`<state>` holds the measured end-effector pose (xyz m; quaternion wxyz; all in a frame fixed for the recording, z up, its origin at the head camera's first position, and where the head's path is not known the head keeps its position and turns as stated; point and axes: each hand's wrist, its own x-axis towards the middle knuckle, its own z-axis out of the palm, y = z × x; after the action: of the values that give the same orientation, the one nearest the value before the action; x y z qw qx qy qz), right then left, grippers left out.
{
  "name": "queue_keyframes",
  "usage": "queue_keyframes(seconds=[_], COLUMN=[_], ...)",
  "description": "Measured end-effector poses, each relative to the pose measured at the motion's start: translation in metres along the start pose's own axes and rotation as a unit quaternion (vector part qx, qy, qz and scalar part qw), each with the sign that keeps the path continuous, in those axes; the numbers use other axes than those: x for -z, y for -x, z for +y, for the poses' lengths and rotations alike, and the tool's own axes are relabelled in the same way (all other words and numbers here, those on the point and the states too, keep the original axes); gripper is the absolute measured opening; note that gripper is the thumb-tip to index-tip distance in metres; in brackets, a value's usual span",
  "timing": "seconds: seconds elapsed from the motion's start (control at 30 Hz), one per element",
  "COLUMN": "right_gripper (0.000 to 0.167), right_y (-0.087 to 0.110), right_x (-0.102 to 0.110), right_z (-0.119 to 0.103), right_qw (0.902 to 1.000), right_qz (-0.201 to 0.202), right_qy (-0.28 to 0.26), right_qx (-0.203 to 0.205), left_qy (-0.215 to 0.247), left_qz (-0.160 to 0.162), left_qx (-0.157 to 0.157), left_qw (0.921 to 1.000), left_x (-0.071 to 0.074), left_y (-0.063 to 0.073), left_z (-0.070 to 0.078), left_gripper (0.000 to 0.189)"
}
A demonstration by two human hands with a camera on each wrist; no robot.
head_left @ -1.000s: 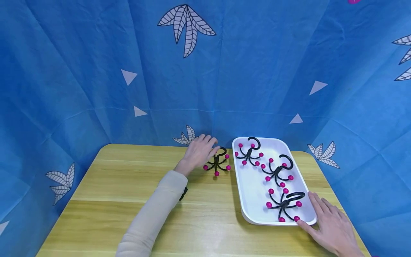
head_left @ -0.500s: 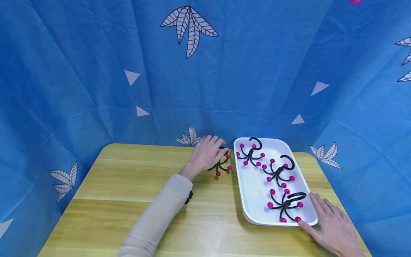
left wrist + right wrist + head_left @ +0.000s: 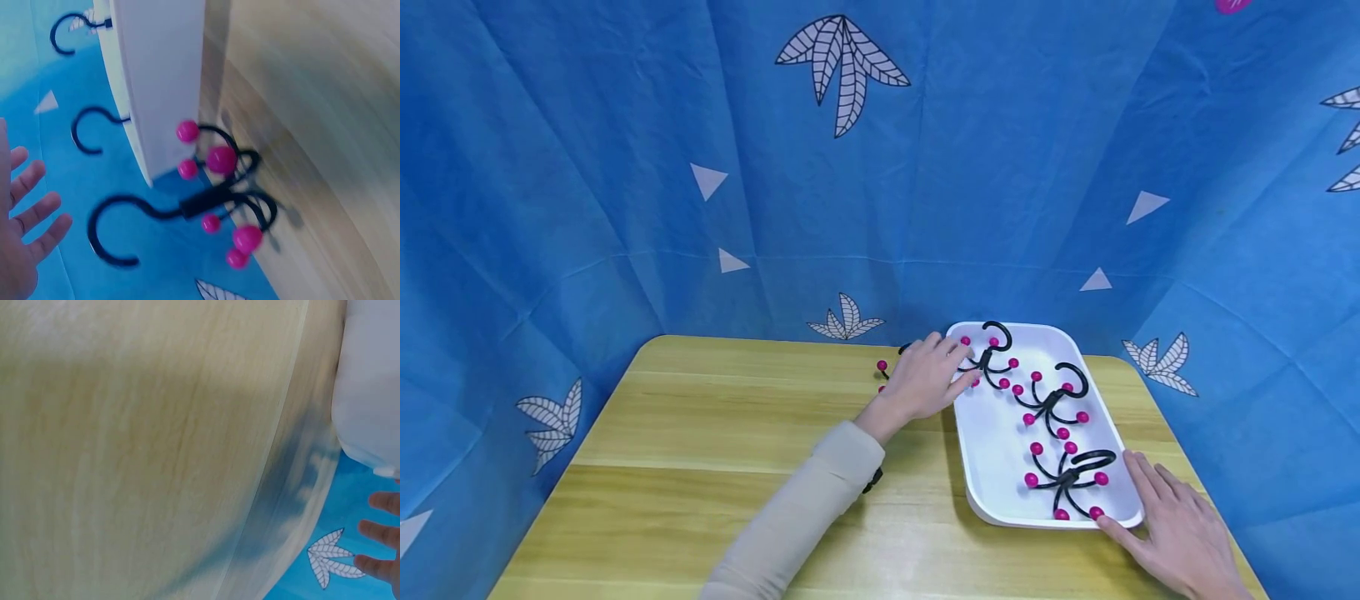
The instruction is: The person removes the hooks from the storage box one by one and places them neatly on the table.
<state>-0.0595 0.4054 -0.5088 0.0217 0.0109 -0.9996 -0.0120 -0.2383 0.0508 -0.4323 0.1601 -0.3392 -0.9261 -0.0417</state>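
Observation:
In the head view my left hand (image 3: 927,379) hovers over the left rim of a white tray (image 3: 992,450), fingers extended, partly covering the back hanging hook (image 3: 985,362) in it. Behind this hand, mostly hidden, a black multi-arm hanging hook with pink ball tips (image 3: 203,203) stands on the table beside the tray, apart from the fingers (image 3: 40,215) in the left wrist view. Two similar hooks, a middle one (image 3: 1049,402) and a front one (image 3: 1066,479), also sit in the tray. My right hand (image 3: 1183,525) rests at the tray's front right corner, fingers straight and spread.
The light wooden table (image 3: 685,467) has rounded back corners. A blue cloth (image 3: 1000,167) printed with leaves and triangles hangs behind and along both sides. The tray's raised wall (image 3: 165,75) stands close to the hook on the table.
My left hand has moved right, from the hook on the table to over the tray's left rim. The table hook's left balls now show left of the hand. The right hand stays put.

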Motion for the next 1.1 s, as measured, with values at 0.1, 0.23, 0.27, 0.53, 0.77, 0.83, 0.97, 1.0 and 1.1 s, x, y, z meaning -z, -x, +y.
queue_keyframes(seconds=[0.1,0.23,0.27,0.53,0.77,0.83,0.97,1.0,1.1], right_gripper=[0.116,0.116,0.116,0.116,0.115,0.115,0.114,0.113,0.112], right_y=[-0.001,-0.002,-0.003,-0.003,0.002,0.003,0.004,0.004,0.003], right_x=[0.0,0.0,0.001,0.0,-0.003,-0.002,-0.003,-0.003,-0.004], right_z=[0.0,0.0,0.0,-0.001,0.003,0.005,0.006,0.006,0.005], right_qw=[1.0,1.0,1.0,0.9999,0.9997,0.9997,0.9997,0.9996,0.9992], right_qz=[-0.002,-0.002,-0.002,0.006,0.018,0.018,0.019,0.021,0.033], right_qy=[0.0,0.0,0.001,0.004,-0.004,-0.007,-0.009,-0.009,-0.009], right_qx=[0.002,0.006,0.006,0.01,0.013,0.012,0.012,0.014,0.02], left_qy=[-0.005,-0.012,-0.011,-0.009,-0.006,-0.008,-0.005,-0.006,-0.008], left_qz=[0.003,0.005,0.0,-0.034,-0.078,-0.092,-0.114,-0.116,-0.117], left_qx=[-0.017,-0.042,-0.047,-0.08,-0.097,-0.103,-0.114,-0.116,-0.12], left_qw=[0.9998,0.999,0.9988,0.9962,0.9922,0.9904,0.9869,0.9864,0.9858], left_x=[0.0,-0.001,-0.001,0.001,0.003,0.003,0.002,0.001,-0.001], left_y=[-0.005,-0.011,-0.013,-0.024,-0.031,-0.034,-0.039,-0.04,-0.043], left_z=[0.016,0.035,0.04,0.075,0.11,0.12,0.135,0.138,0.144], left_gripper=[0.049,0.048,0.049,0.052,0.053,0.054,0.055,0.055,0.056])
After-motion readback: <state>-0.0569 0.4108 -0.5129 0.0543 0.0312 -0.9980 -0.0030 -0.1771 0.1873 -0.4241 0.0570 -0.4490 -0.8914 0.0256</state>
